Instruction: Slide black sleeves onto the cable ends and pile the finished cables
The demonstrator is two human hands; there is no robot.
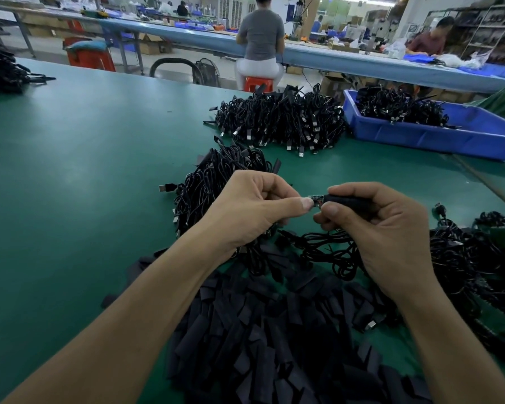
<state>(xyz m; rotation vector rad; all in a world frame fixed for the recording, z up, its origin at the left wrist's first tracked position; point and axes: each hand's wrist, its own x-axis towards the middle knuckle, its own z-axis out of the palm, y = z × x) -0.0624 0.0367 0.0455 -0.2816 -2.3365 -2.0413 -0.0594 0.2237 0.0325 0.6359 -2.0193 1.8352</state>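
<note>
Between my two hands is a cable end, a small circuit board [316, 200], partly covered by a black sleeve [349, 201]. My left hand [252, 205] pinches the bare tip of the board with thumb and finger. My right hand [384, 225] grips the sleeve on the board. The cable [324, 249] hangs in loops below my hands. A heap of loose black sleeves [274, 330] lies on the green table [85, 170] in front of me. A pile of black cables [216, 176] sits just behind my left hand.
A larger cable pile [280, 121] lies farther back, beside a blue bin [438, 135] holding more cables. More cables [478, 263] are heaped at my right and at the far left [0, 68]. Beyond the table a person sits on a red stool [258, 83].
</note>
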